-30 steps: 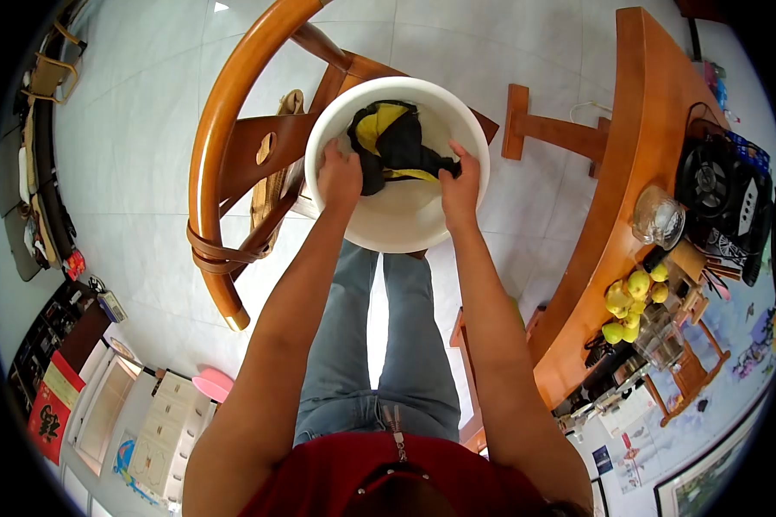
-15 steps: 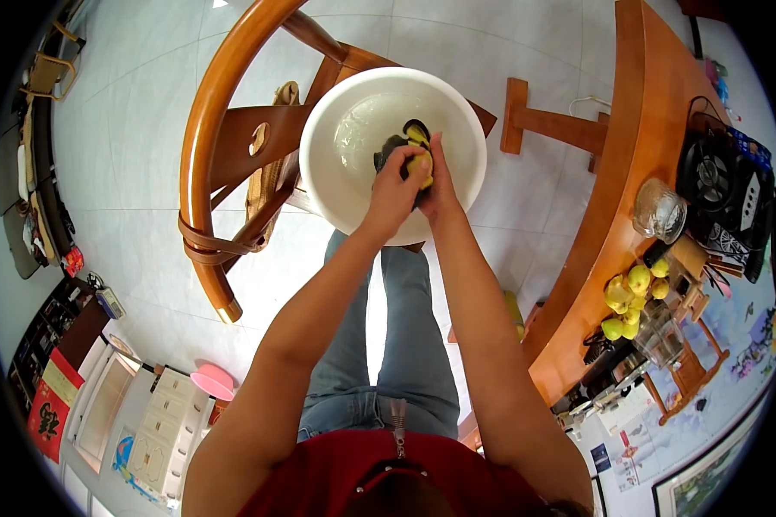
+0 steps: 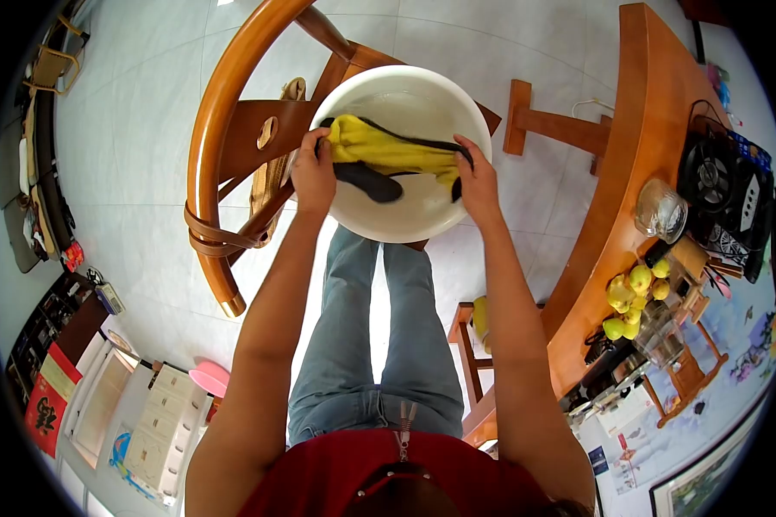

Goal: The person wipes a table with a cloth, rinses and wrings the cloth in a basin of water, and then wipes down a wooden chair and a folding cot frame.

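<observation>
A yellow and black cloth [image 3: 388, 151] is stretched between my two hands over a round white basin [image 3: 388, 226]. My left hand [image 3: 314, 177] is closed on the cloth's left end, near the basin's left rim. At the right rim my right hand [image 3: 476, 179] grips the other end. A dark flap of the cloth hangs toward the basin's inside. Some water shows in the basin, which rests on a wooden chair [image 3: 209, 155].
To the right runs a wooden table [image 3: 608, 198] with a glass jar [image 3: 660, 210], yellow-green fruit [image 3: 638, 280] and a black device [image 3: 711, 177]. A tan woven item [image 3: 272, 194] is by the chair back. A pink basin [image 3: 209, 377] lies at lower left.
The cloth was bunched and squeezed between both hands inside the basin; now it is spread out wide. My left hand has moved left and my right hand right.
</observation>
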Tool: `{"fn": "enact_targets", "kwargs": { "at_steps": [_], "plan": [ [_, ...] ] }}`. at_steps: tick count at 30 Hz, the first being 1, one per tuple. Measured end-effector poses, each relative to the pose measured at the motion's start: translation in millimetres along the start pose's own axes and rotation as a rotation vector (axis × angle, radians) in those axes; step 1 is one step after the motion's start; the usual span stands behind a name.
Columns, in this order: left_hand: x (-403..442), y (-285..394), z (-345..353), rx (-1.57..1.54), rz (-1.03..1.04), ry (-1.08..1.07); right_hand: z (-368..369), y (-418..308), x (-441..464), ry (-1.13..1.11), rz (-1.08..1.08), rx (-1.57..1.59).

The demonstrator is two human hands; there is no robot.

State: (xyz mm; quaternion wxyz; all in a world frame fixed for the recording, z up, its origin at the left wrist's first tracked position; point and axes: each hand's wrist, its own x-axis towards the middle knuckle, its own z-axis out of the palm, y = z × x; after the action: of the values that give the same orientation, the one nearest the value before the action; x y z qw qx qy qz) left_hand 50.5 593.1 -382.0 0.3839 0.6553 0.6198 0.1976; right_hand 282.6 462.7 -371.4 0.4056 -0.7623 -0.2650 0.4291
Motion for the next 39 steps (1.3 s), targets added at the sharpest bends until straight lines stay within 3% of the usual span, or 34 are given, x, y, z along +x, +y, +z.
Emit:
{"fn": "enact_targets", "kwargs": {
  "at_steps": [4, 7, 8, 11, 15, 20, 23, 24, 27, 28, 31, 32, 35, 36, 39],
  "plan": [
    [-4, -16, 2, 0.164, 0.206, -0.139, 1, 1, 8, 0.04, -0.14, -0.366],
    [-12, -19, 21, 0.158, 0.098, -0.112, 27, 15, 23, 0.26, -0.378, -0.788],
    [-15, -19, 26, 0.154, 0.053, -0.119, 39, 24, 29, 0.221, -0.424, -0.859],
    [-25, -7, 41, 0.054, -0.171, -0.094, 77, 24, 24, 0.111, -0.441, -0.874],
    [-30, 27, 33, -0.592, -0.863, -0.321, 88, 72, 40, 0.17, -0.351, -1.175],
    [-20, 40, 45, -0.789, -1.33, -0.318, 77, 33, 9, 0.042, -0.363, -0.55],
    [-19, 36, 39, -1.145, -1.118, -0.607, 68, 6, -27, -0.072, -0.458, -0.259],
    [-16, 6, 61, -1.4, -1.061, -0.627, 61, -10, -39, -0.191, -0.341, -0.094],
    [-16, -5, 61, -1.365, -1.241, -0.701, 35, -63, -62, -0.432, -0.025, 0.369],
    [-18, 2, 60, -1.357, -1.271, -0.632, 26, -72, -64, -0.491, 0.073, 0.517],
    [-23, 23, 40, -1.207, -1.338, -0.615, 13, -70, -69, -0.683, 0.239, 0.788],
    [-25, 4, 46, -1.273, -1.37, -0.779, 6, -71, -70, -0.67, 0.336, 0.84],
    [-39, 27, 44, -1.35, -1.196, -0.7, 6, -52, -57, -0.47, 0.279, 1.296],
    [-42, 48, 36, -1.437, -1.248, -0.612, 9, -41, -54, -0.382, 0.222, 1.336],
    [-48, 86, 32, -1.191, -1.18, -0.514, 26, -4, -40, -0.152, 0.362, 1.401]
  ]
}}
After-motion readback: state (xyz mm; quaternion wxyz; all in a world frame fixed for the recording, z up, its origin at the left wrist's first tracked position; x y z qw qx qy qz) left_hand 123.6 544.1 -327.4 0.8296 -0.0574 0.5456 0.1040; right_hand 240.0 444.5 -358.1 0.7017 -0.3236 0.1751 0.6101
